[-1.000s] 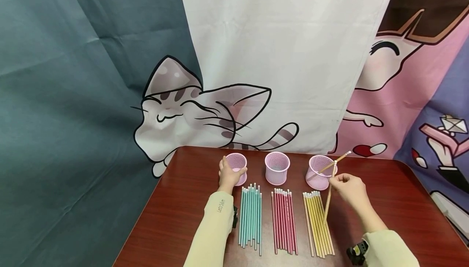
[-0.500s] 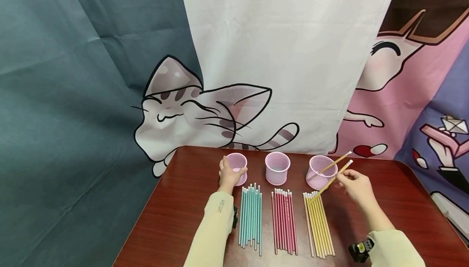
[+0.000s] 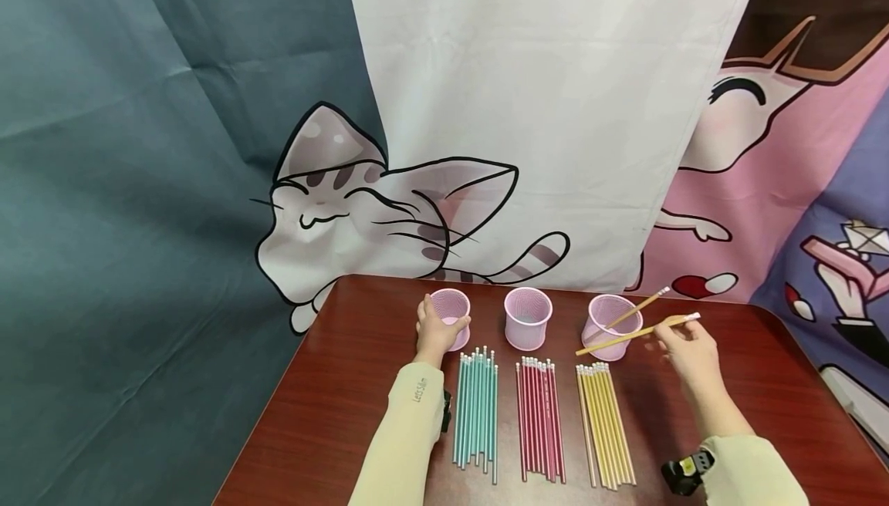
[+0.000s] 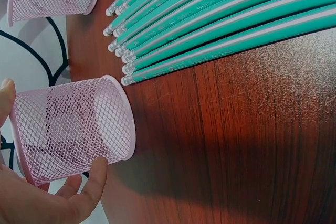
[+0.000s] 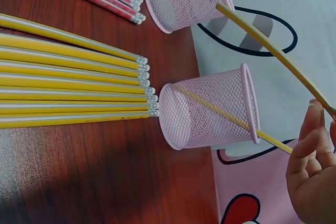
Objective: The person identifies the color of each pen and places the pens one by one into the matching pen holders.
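Observation:
My left hand (image 3: 435, 334) grips the left pink mesh pencil cup (image 4: 79, 124), its thumb at the rim and fingers along the side. Between thumb and fingers my right hand (image 3: 691, 352) pinches a yellow pencil (image 3: 628, 335) near its white eraser end. This pencil slants across the front of the right mesh cup (image 5: 210, 124), its other end pointing left, above the table. Inside that right cup leans one yellow pencil (image 5: 273, 141), eraser end up. A row of yellow pencils (image 3: 604, 425) lies just in front of it.
Teal pencils (image 3: 475, 409) lie in a row at the left, red pencils (image 3: 540, 421) in the middle, erasers toward the cups. A middle mesh cup (image 3: 528, 328) stands between the other two. Behind the brown table (image 3: 333, 413) hangs a printed cloth (image 3: 556, 105).
My right hand has moved slightly right and turned the held pencil from near upright to almost level, lifting its lower end off the yellow row. The left hand stays on its cup.

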`<state>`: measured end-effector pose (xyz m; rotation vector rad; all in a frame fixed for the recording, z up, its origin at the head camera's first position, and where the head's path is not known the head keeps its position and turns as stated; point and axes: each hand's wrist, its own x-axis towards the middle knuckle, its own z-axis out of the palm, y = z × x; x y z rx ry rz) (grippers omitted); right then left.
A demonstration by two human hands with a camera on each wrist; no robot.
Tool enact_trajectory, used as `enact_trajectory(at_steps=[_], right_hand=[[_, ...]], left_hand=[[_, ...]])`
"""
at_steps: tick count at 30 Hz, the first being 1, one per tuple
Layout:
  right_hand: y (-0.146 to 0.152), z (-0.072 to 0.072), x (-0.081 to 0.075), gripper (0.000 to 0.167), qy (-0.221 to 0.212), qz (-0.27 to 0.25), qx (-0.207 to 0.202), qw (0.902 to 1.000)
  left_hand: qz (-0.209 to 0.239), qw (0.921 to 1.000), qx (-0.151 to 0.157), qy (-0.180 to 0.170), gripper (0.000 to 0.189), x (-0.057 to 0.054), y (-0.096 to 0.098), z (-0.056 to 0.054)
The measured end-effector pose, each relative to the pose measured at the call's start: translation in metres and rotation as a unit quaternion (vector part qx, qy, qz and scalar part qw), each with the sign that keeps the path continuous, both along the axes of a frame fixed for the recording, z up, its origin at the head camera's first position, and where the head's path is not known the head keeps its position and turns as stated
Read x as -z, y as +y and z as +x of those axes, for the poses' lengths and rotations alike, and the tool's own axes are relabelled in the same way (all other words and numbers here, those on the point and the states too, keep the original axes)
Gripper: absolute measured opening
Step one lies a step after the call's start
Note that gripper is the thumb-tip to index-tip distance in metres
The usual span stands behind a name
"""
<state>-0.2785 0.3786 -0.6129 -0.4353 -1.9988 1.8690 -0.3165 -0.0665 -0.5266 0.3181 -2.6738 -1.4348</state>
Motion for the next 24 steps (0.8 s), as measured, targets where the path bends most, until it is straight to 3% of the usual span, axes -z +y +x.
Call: enact_trajectory(at_steps=[3,10,14,15,17,19,21,22,24], right_hand=[[0.007,-0.004,0.01,0.029,0.007,-0.012,0.004,0.9999],[0.009,-0.001,-0.001,0.025,-0.001,-0.069,-0.036,0.997],[0.014,-0.007,0.007,0.032,0.0,-0.073,-0.023,0.9971],[0.013,-0.006,0.005,0.031,0.007,-0.075,-0.029,0.9967],[-0.008,0.011,-0.033,0.024,0.001,-0.091,-0.034,0.9953],[-0.009,0.013,-0.036,0.025,0.006,-0.105,-0.041,0.9937],[-0.019,0.024,-0.058,0.02,-0.001,-0.131,-0.058,0.9897],[-0.021,0.025,-0.062,0.018,0.001,-0.142,-0.055,0.9883],[-0.014,0.021,-0.053,0.02,0.008,-0.131,-0.062,0.9894]], left_hand=[[-0.001,1.0,-0.001,0.0,0.099,-0.001,0.0,0.0],[-0.002,1.0,-0.002,0.002,0.099,0.0,0.0,0.0],[0.0,1.0,-0.002,0.004,0.099,-0.002,0.0,0.001],[0.001,1.0,-0.002,0.003,0.099,-0.002,0.0,0.001],[0.004,1.0,-0.002,0.002,0.099,-0.002,0.0,0.001],[0.006,1.0,-0.001,-0.001,0.099,-0.001,0.0,0.0],[0.007,1.0,-0.001,-0.002,0.099,-0.001,0.0,0.0],[0.006,1.0,-0.001,-0.001,0.099,-0.001,0.0,0.0],[0.006,1.0,0.0,-0.001,0.099,0.0,0.0,0.0]])
